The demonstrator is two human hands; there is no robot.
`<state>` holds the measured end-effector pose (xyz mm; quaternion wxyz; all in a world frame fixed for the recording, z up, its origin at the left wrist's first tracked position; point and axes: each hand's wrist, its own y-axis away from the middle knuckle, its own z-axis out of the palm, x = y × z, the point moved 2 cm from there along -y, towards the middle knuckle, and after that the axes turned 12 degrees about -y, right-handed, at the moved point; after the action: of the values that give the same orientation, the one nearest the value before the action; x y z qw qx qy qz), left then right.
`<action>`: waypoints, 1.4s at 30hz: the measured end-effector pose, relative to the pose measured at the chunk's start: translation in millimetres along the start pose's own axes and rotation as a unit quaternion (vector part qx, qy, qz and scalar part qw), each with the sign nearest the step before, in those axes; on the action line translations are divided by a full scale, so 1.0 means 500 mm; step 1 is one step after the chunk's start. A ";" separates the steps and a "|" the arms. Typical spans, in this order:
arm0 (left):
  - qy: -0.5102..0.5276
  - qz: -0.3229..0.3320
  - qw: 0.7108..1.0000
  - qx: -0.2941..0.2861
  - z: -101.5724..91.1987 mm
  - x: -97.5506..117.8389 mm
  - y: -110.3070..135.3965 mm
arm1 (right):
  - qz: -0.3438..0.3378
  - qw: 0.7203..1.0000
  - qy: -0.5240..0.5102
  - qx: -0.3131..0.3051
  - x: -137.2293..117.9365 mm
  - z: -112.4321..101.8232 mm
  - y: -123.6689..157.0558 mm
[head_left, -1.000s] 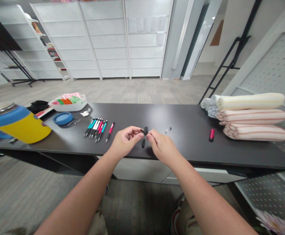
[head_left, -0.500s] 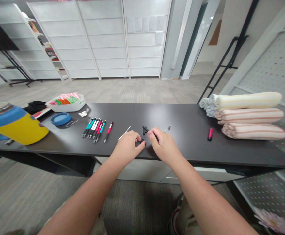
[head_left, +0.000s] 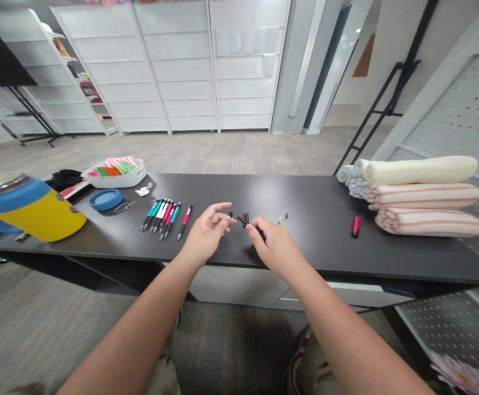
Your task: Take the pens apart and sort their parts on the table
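My left hand (head_left: 206, 230) pinches a small black pen part (head_left: 230, 214) between thumb and fingers, with the index finger stretched out above it. In my right hand (head_left: 275, 240), closed with the thumb on top, is a slim black pen barrel piece (head_left: 241, 220) whose end points left. Short black pen parts (head_left: 246, 216) lie on the desk just behind that end. Beyond my right hand are a small clear piece (head_left: 280, 220) and a tiny metal piece (head_left: 287, 215). A red pen (head_left: 185, 222) lies left of my left hand, beside a row of several colored pens (head_left: 161, 218).
On the dark desk (head_left: 305, 197), a red pen barrel (head_left: 355, 226) lies near rolled towels (head_left: 424, 195) at the right. Toward the left are a blue lid (head_left: 106, 199), a white tray (head_left: 128, 180) of colorful packets and a yellow-blue jug (head_left: 37, 211). The desk's front edge is close to my forearms.
My left hand has risen off the desk and shifted left, now with the black part at its fingertips. The thin white stick is hidden from view. My right hand has barely moved.
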<state>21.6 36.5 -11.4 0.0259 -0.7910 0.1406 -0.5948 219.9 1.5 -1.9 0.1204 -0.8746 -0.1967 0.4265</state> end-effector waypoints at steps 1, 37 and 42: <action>0.020 -0.002 1.000 0.009 -0.001 0.000 -0.002 | -0.001 1.000 0.002 -0.007 -0.001 0.002 0.000; 0.010 0.032 0.999 -0.036 0.015 0.006 0.013 | -0.016 1.000 0.012 0.022 0.017 0.006 0.002; -0.001 0.033 0.999 -0.041 0.018 0.010 0.016 | -0.011 1.000 -0.003 0.020 0.018 0.005 0.000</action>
<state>29.8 26.7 -10.9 0.0135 -0.7868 0.1912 -0.5866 223.1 5.5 -9.9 0.1419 -0.8683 -0.1982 0.4320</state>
